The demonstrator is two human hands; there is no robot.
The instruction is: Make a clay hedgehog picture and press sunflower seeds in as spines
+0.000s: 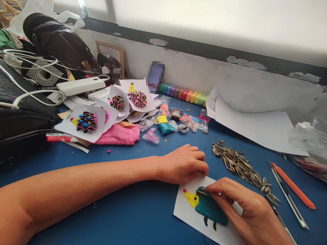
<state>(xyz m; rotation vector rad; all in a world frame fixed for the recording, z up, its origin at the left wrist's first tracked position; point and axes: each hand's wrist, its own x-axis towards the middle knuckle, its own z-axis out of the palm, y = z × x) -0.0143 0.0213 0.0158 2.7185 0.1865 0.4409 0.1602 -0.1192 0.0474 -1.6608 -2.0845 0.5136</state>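
A white paper card lies on the blue table, bearing a clay hedgehog with a yellow face, red nose and teal body. Short dark legs stick out below the body. My right hand is closed in a pinch on a striped sunflower seed, which touches the top of the teal clay. My left hand rests at the card's upper edge with its fingers curled; the palm side is hidden. Beyond the card is a pile of sunflower seeds.
An orange tool and a craft knife lie at right. Finished hedgehog cards overlap a pink towel. Clay packets sit mid-table, colored clay by the wall. White sheets lean behind; a black bag stands left.
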